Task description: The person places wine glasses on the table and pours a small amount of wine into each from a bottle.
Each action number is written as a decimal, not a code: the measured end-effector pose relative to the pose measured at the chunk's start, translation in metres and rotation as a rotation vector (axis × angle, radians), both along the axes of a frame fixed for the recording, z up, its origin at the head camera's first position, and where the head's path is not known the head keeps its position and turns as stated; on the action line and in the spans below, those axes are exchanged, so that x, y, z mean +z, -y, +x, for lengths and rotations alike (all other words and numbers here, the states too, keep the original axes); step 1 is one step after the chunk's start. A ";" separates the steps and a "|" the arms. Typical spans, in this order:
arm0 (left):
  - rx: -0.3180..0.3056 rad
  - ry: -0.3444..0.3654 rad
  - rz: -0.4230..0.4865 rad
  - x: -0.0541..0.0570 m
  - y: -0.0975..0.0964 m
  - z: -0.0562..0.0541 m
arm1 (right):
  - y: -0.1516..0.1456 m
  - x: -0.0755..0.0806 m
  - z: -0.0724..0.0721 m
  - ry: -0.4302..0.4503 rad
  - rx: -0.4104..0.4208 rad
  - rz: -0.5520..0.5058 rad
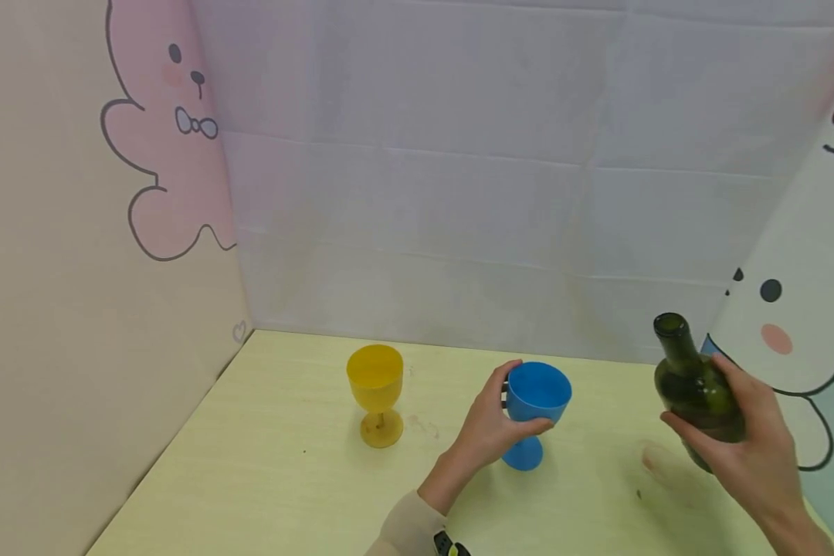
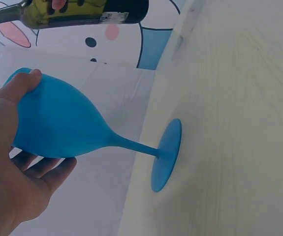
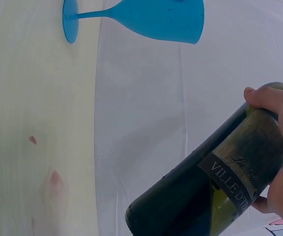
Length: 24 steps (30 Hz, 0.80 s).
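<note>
A blue wine glass [image 1: 526, 453] is upright or nearly so, right of centre in the head view. My left hand [image 1: 488, 429] holds it round the bowl, thumb on the near side and fingers behind. In the left wrist view the stem and foot of the blue glass [image 2: 166, 156] show close to the table; whether the foot touches it I cannot tell. My right hand [image 1: 761, 444] grips a dark green wine bottle [image 1: 691, 386], raised above the table at the right. The bottle leans, its neck pointing up and left. A label [image 3: 244, 162] shows on its side.
A yellow goblet [image 1: 375, 386] stands on the pale wood table [image 1: 264, 463], left of the blue glass. Reddish stains mark the tabletop near the bottle. A white sheet [image 1: 424, 193] rises behind the table, with cartoon-printed walls [image 1: 170, 170] at both sides.
</note>
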<state>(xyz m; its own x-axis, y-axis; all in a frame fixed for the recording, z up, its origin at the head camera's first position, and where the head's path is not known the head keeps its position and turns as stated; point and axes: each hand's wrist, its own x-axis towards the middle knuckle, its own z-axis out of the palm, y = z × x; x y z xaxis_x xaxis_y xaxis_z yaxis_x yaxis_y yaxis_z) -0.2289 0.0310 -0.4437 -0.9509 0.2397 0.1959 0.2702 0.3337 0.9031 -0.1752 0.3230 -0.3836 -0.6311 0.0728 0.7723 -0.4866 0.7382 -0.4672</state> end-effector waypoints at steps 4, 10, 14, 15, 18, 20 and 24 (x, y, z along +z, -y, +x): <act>0.000 -0.007 0.001 0.001 0.001 0.000 | 0.001 0.002 -0.001 -0.021 0.014 0.054; -0.001 0.021 0.010 0.001 0.000 0.001 | 0.001 0.001 -0.002 -0.011 0.005 0.143; -0.005 0.016 0.006 0.000 -0.001 0.000 | -0.002 -0.001 -0.003 -0.020 0.010 0.220; -0.005 0.016 0.006 0.000 -0.001 0.000 | -0.002 -0.001 -0.004 -0.022 0.006 0.242; -0.003 0.019 0.004 -0.002 0.000 0.000 | -0.001 -0.001 -0.004 -0.034 -0.019 0.307; 0.000 0.019 0.003 -0.003 0.000 0.000 | -0.002 0.000 -0.005 -0.042 -0.026 0.339; 0.002 -0.006 0.000 -0.003 0.000 -0.001 | -0.002 0.002 -0.006 -0.053 -0.042 0.399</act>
